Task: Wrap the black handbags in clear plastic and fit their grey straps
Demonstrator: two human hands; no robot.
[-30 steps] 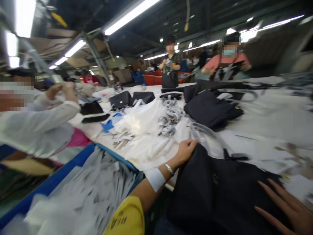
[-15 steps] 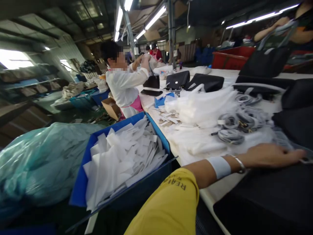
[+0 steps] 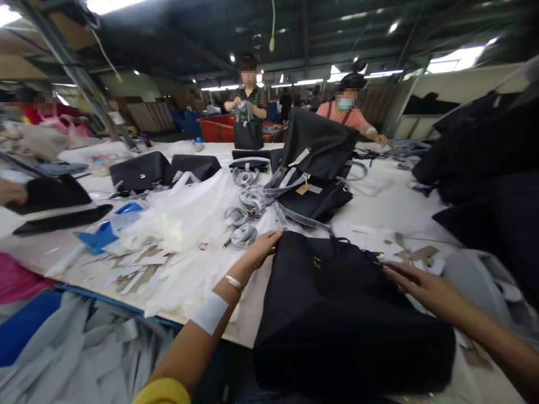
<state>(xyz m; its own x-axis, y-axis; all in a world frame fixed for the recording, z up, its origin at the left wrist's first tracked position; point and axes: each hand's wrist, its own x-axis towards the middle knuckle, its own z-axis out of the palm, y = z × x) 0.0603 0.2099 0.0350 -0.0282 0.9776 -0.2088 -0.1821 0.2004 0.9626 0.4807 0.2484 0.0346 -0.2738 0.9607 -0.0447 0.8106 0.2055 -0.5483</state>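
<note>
A large black handbag (image 3: 337, 303) lies in front of me at the table's near edge, its bottom towards me and a small gold emblem on its face. My left hand (image 3: 266, 247) is closed at the bag's upper left corner, beside a grey-wrapped strap (image 3: 280, 216). On the opposite side, my right hand (image 3: 415, 280) rests its outstretched fingers against the bag's upper right edge, near a gold fitting. Just beyond, another black bag (image 3: 320, 146) stands with its flap raised and a tan tag hanging from it.
Coiled wrapped straps (image 3: 244, 233), white sheeting (image 3: 189, 207) and card scraps (image 3: 143, 264) lie left of the bag. A bin of pale strips (image 3: 96, 348) stands below. Dark bags (image 3: 484, 151) are piled right. Co-workers (image 3: 248, 101) stand across the table; another's hand (image 3: 12, 193) is far left.
My view has swung right. My left hand, earlier reaching right over a black bag, is now at its upper left corner. My right hand has come into view beside the bag.
</note>
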